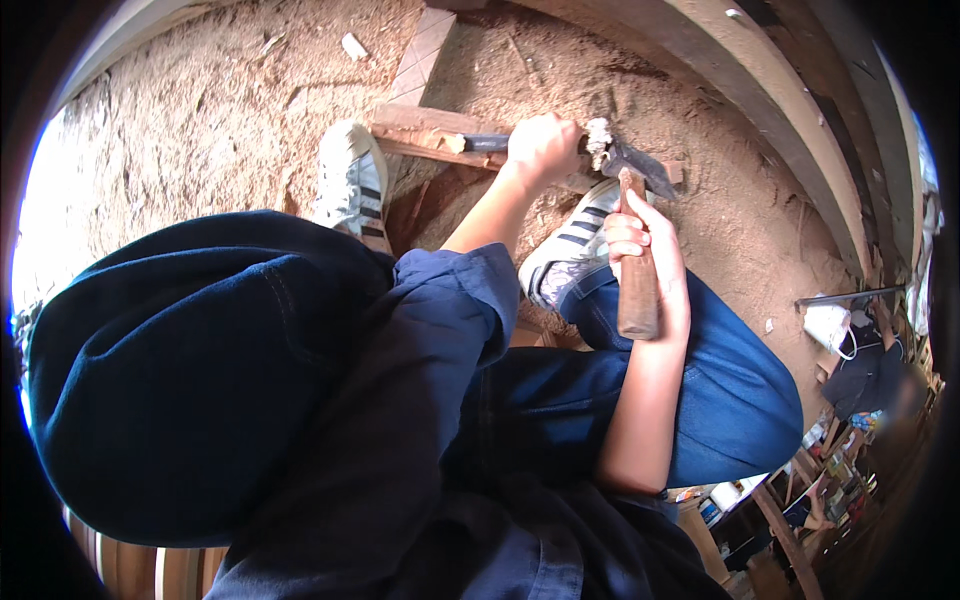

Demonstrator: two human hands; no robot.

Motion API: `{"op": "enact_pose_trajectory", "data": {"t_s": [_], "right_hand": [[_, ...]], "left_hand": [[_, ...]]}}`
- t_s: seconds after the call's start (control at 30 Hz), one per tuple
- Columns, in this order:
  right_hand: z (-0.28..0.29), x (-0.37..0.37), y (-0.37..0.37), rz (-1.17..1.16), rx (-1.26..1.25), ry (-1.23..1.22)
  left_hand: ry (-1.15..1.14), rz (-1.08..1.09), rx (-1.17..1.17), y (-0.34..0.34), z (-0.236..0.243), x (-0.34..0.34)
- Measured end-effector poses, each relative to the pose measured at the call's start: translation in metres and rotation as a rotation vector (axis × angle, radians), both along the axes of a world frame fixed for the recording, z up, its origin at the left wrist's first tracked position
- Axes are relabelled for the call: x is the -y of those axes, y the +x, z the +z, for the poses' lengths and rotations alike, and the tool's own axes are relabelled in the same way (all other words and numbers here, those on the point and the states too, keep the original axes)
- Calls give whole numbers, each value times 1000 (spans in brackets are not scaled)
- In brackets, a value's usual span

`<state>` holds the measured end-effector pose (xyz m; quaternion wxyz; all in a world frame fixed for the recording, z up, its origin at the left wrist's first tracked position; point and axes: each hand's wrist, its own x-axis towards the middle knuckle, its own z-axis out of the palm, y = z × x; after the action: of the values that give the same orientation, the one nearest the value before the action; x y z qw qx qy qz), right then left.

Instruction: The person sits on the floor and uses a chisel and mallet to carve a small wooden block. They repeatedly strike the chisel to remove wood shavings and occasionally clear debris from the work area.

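My left hand is closed around a chisel; its dark blade points left along a wooden beam lying on the ground. A pale, frayed handle end sticks out on the right side of that fist. My right hand grips the brown wooden handle of a hammer. The hammer's dark metal head is just beside the frayed end; whether they touch I cannot tell. White shoes with dark stripes, the left and the right, stand close to the beam.
Sandy ground with wood chips surrounds my feet. Long curved-looking timbers run along the upper right. At the right, a white container is near a person in dark clothing, with cluttered wood and goods below. A narrow plank lies beyond the beam.
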<state>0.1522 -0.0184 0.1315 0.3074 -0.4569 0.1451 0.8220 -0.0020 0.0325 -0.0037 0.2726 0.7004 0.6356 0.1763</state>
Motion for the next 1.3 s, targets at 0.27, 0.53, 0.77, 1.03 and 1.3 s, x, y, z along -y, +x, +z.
{"op": "enact_pose_trajectory", "data": {"t_s": [0.27,0.53,0.77,1.03,1.3], "right_hand": [[43,-18,40,-377,466,500],[-14,1,-17,317,385,283],[41,-20,23,-104,374,371],[6,5,-26,89,714,408],[54,-19,10,-94,363,329]], "left_hand": [[-23,-19,-42,-11,8,3],[-112,-50,-61,-18,20,3],[-57,-41,-81,-19,2,2],[-240,-54,-134,-14,24,-2],[-22,-23,-68,-23,2,2]]}}
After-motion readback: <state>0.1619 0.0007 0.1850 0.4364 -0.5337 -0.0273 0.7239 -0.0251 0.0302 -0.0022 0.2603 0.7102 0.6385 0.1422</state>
